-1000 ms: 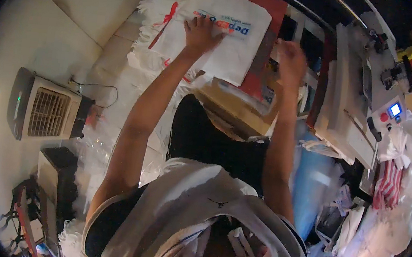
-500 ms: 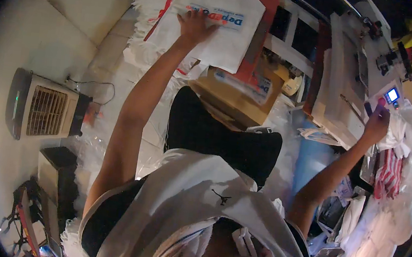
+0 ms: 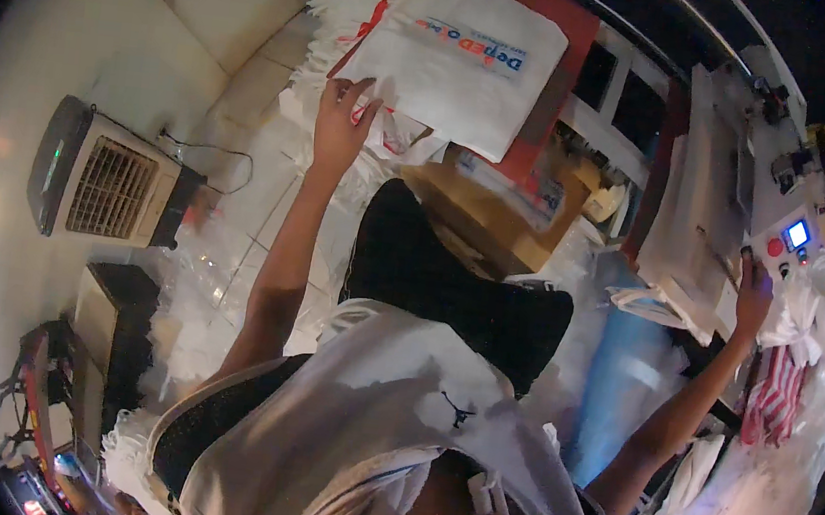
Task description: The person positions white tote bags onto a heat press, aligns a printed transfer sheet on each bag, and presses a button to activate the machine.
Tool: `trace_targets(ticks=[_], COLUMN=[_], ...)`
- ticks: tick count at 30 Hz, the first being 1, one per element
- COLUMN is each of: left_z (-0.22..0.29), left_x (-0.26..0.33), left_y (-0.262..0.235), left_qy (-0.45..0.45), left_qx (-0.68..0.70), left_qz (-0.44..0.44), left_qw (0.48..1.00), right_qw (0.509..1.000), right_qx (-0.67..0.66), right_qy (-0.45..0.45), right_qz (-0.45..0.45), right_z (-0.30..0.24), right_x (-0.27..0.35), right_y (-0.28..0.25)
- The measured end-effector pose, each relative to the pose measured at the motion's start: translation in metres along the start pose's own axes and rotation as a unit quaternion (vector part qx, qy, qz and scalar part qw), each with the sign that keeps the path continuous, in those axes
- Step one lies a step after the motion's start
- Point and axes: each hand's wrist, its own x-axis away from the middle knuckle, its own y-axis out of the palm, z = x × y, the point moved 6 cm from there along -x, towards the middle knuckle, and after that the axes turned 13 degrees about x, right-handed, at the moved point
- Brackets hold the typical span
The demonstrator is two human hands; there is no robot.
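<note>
A flat white piece, like a bag, with coloured print [image 3: 438, 79] lies on a reddish-brown board [image 3: 579, 36]. At its near left corner is my left hand [image 3: 344, 122], fingers apart and touching the edge. Over on the right, my right hand [image 3: 754, 293] reaches to a light control panel with a small lit screen [image 3: 797, 234] and a red button [image 3: 774, 246]. One of its fingers is stretched to a dark knob on the panel; the other fingers are partly hidden.
White fringed material [image 3: 328, 53] piles up left of the board. Below it stands a cardboard box [image 3: 498, 211]. An air cooler [image 3: 113, 188] is at the left wall. Clear and white plastic bags [image 3: 814, 315] hang at the right, beside a red-striped cloth [image 3: 773, 396].
My left hand has drawn back from the print to the piece's near left corner. My right hand has shifted down from the red button to the dark knob. The view has turned slightly.
</note>
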Motion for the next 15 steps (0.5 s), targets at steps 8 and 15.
trace_targets(ticks=[8, 15], left_z=[-0.026, 0.004], left_x=[-0.002, 0.010], left_y=[0.008, 0.001], left_qy=[-0.022, -0.058], left_qx=[0.047, 0.091], left_qz=[-0.030, 0.053], left_qw=[0.998, 0.993], right_qw=[0.986, 0.983], right_qx=[-0.134, -0.113], right_qy=[0.090, 0.144], right_qz=[0.038, 0.036], right_z=[-0.043, -0.071], right_x=[-0.015, -0.021], right_y=[-0.035, -0.071])
